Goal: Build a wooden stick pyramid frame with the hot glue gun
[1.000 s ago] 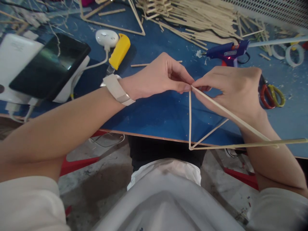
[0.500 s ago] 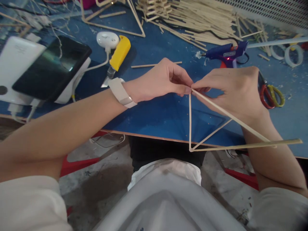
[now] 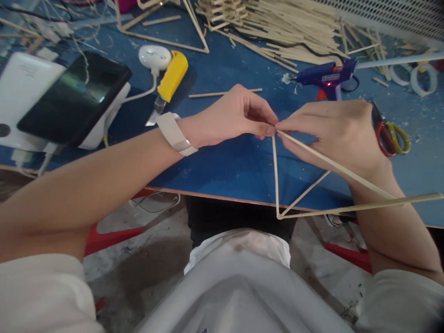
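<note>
A frame of thin wooden sticks point(image 3: 276, 178) hangs from my fingertips over the table's front edge. My left hand point(image 3: 239, 113) pinches its upper corner between thumb and fingers. From the other side my right hand point(image 3: 333, 129) is closed on the same corner, its fingertips meeting the left ones. One long stick slants down across my right wrist, and another runs out to the right from the lower corner. What lies between the fingertips is mostly hidden. Behind my left hand a single loose stick point(image 3: 208, 95) lies on the table.
A glue gun point(image 3: 324, 76) with a lit red light lies behind my right hand, and scissors point(image 3: 391, 136) beside it. Left are a yellow utility knife point(image 3: 173, 76), a black phone point(image 3: 76, 99) and a white cable. Piled sticks point(image 3: 294, 27) and a stick frame point(image 3: 166, 42) lie at the back.
The frame's lower corner has swung slightly right, and its long stick reaches further right. My right hand has shifted a little, while my left hand stays in place.
</note>
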Demonstrator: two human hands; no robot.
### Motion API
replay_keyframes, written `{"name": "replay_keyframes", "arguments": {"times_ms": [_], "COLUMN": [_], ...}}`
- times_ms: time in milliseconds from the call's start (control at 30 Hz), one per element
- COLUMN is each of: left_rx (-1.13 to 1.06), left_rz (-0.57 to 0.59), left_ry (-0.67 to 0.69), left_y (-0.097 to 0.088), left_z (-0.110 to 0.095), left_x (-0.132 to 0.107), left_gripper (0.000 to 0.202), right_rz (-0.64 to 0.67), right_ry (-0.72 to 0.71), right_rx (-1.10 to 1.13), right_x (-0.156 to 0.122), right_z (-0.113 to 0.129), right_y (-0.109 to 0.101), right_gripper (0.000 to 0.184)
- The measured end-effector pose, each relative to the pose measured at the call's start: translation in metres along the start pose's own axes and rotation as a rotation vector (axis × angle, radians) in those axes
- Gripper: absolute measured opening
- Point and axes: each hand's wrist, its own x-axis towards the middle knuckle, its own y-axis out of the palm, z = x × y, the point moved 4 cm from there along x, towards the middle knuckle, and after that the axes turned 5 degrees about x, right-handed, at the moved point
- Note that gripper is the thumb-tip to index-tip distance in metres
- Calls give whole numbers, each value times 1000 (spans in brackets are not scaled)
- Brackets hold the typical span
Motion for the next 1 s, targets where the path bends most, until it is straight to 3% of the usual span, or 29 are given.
{"name": "replay_keyframes", "arguments": {"times_ms": [167, 467, 700, 867, 1000], "left_rx": [14, 98, 174, 164, 147], "left_rz": [-23, -52, -38, -55, -87], "left_ry": [-8, 106, 117, 109, 148], "left_y": [2, 1, 0, -2, -2], "left_z": [-1, -12, -18, -20, -23], "left_x": [-2, -7, -8, -8, -8], "left_gripper": [34, 29, 30, 38, 43], "right_rz": [-51, -177, -111, -215, -231], "right_ry": [30, 82, 111, 165, 219], "right_rx": [21, 119, 131, 318, 551], "right_x": [3, 5, 7, 5, 2], "right_z": [3, -1, -1, -6, -21], "right_y": [3, 1, -2, 3, 16], "right_gripper": [16, 15, 20, 8, 11]}}
